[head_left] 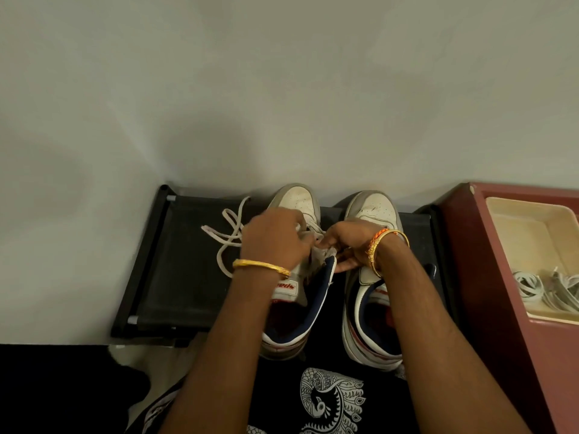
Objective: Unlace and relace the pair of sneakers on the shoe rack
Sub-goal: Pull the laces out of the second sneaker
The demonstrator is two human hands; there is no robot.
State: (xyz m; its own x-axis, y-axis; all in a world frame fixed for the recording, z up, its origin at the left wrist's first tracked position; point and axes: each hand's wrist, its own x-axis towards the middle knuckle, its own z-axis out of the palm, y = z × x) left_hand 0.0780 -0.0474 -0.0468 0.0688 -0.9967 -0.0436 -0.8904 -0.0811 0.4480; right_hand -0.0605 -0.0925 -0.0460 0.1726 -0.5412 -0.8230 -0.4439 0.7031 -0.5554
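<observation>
From the head camera, both my forearms reach forward and slightly inward, meeting over the left sneaker (pixel 296 277) on the black shoe rack (pixel 175 270).

My left hand (pixel 274 236) arches over the lacing area, knuckles up, wrist bent down, a gold bangle (pixel 261 266) round the wrist. Its fingers are curled tight and closed on the white lace (pixel 228 236) where it leaves the eyelets; the fingertips themselves are hidden under the hand.

My right hand (pixel 346 245) comes in from the other side, palm turned toward the left hand, with gold and orange bangles (pixel 380 249) on the wrist. Thumb and forefinger are pressed together, pinching the shoe's upper edge or the lace by the eyelets; which of the two, I cannot tell. The lower fingers curl loosely below, touching the blue collar.

The left sneaker sits at the middle of the rack, toe toward the rear edge at the wall, heel over the front edge. Its loose lace trails in loops across the rack's left half. The right sneaker (pixel 372 277) stands just beside it toward the rack's right edge, same heading, partly under my right forearm.

Beyond the rack's right edge stands a maroon cabinet (pixel 488 277) holding a cream tray (pixel 529 227) with white cords (pixel 551 289) in its near corner.
</observation>
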